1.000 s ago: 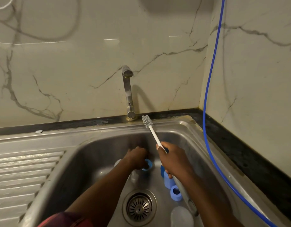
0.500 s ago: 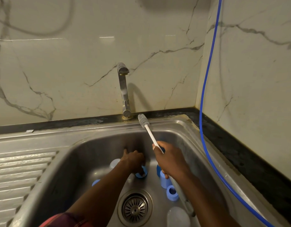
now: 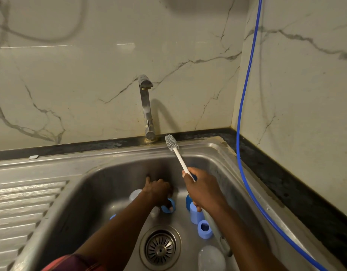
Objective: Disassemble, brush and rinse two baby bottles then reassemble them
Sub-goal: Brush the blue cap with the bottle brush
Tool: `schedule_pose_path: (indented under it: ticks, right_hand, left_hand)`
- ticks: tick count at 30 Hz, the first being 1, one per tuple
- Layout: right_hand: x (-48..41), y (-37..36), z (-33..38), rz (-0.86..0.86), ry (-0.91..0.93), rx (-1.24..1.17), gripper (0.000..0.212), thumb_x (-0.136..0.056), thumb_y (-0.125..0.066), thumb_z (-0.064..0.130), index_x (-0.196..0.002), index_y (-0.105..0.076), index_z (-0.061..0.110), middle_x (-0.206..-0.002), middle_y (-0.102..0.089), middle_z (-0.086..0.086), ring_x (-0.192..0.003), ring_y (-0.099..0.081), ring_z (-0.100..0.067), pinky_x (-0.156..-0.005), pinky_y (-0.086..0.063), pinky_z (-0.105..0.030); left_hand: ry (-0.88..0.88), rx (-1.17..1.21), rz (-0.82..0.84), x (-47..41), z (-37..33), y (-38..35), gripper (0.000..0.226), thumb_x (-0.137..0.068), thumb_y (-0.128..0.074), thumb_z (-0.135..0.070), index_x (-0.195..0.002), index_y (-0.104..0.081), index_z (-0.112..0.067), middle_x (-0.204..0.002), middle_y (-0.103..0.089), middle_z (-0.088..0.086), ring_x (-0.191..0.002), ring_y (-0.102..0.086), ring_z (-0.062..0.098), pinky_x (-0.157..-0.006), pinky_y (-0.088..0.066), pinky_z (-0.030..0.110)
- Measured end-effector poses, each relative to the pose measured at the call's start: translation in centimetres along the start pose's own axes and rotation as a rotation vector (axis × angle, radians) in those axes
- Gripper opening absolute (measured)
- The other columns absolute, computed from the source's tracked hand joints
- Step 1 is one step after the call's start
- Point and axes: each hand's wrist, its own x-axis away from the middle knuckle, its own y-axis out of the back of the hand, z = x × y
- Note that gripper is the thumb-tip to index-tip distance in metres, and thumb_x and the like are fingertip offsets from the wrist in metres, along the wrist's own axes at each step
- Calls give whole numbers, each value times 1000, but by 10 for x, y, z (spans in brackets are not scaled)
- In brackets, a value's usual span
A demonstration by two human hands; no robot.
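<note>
The left grip (image 3: 159, 192) and right grip (image 3: 204, 192) are bare, and so are the left forearm (image 3: 119, 227) and right forearm (image 3: 245, 237). At the lower left edge of the frame a sleeve (image 3: 71, 262) covers the left upper arm: dark red and maroon cloth with faint stripes.

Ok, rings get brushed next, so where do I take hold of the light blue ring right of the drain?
Come down from above and pinch the light blue ring by its rim, a finger inside the opening, thumb on the near-left outer wall. It seems to stand upright on the sink floor, opening up; the pale blue cap crowds its far side.
</note>
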Motion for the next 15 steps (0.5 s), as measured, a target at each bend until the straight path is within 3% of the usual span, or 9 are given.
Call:
schedule_pose_path:
  ticks: [5, 10, 15]
  right_hand:
    - [0, 7, -1, -58, -7, -20, 28, -102, -43, 33, -123, -57, 21, -71, -54, 4, -51, -50, -8, -36, -37, -14]
    - [0, 8, -1, -75, -18, -32, 27, -102, -44, 33, -123, -57, 21, -69, -53, 3, -51, -50, -8, -36, -38, -14]
    - [-3, 6, -1, -100, -18, -1, 31, -102, -45, 34, -128, -56, 21, -75, -54, 3, -55, -49, -6, -38, -38, -13]
  left_hand:
    - [7, -3, -71, 5, 8, 14, 56, -87, -68, -47, -136, -52, -24, -134, -57, 0, -130, -47, 22, -114, -21, 56]
    - [-72, 296, -187, 3, 5, 25, 46, -93, -59, -15, -137, -52, -25, -133, -60, 5, -121, -56, 22, -104, -46, 43]
    - [-179, 351, -187, 0, -26, 28, 43, -93, -53, 2, -135, -53, -9, -129, -61, 12, -119, -58, 27, -99, -45, 34]
